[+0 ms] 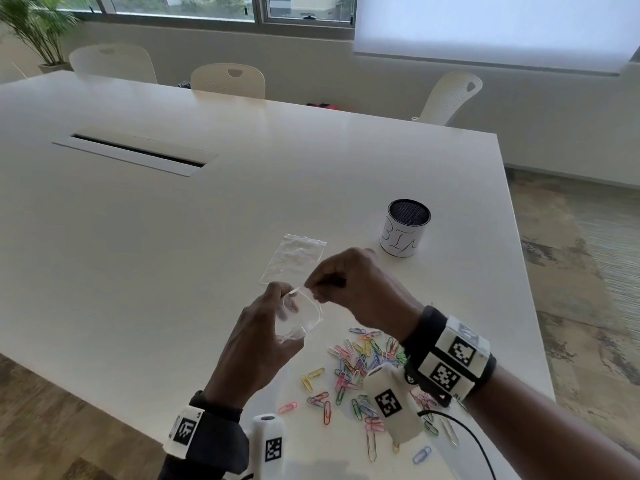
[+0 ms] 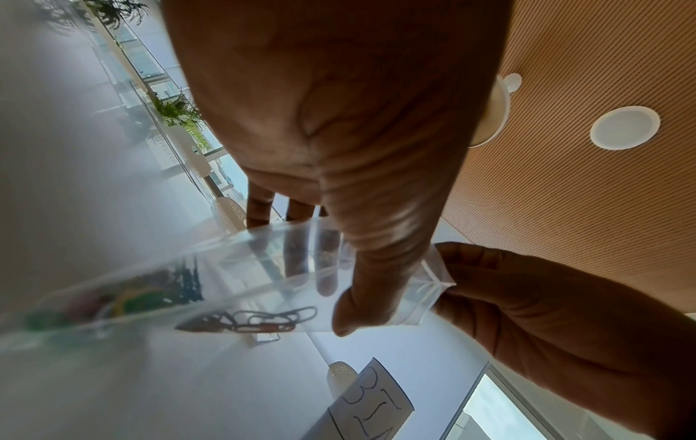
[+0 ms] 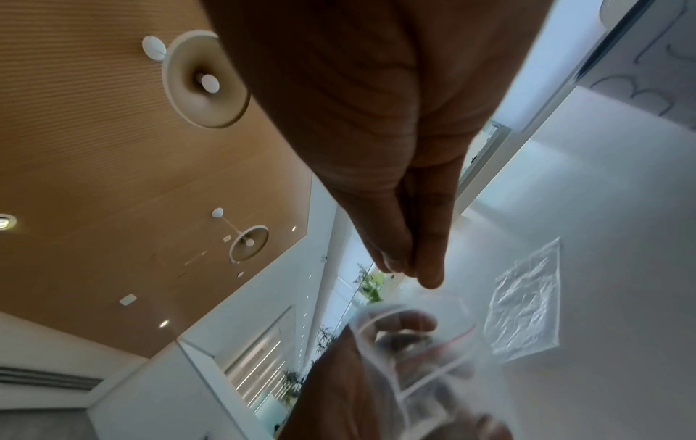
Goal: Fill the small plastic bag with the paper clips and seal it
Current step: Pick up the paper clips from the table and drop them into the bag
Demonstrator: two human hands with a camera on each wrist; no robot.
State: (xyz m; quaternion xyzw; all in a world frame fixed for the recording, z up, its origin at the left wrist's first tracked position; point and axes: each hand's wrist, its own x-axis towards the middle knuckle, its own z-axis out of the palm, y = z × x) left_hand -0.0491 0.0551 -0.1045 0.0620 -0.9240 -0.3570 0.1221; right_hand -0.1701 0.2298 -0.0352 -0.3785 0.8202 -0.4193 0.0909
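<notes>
My left hand (image 1: pixel 277 306) holds a small clear plastic bag (image 1: pixel 301 317) upright above the white table (image 1: pixel 207 220), thumb on its near face (image 2: pixel 357 268). My right hand (image 1: pixel 318 282) pinches the bag's top edge at a corner (image 2: pixel 440 282), and the mouth (image 3: pixel 414 324) stands pulled apart. Several coloured paper clips (image 1: pixel 360 368) lie scattered on the table below my right wrist. In the left wrist view some clips (image 2: pixel 271 320) show through the clear plastic; I cannot tell whether they are inside it.
A second clear bag (image 1: pixel 294 259) lies flat on the table just beyond my hands. A mesh cup labelled BIN (image 1: pixel 405 233) stands to the right of it. The table's right edge runs close by the clips. A cable slot (image 1: pixel 135 154) sits far left.
</notes>
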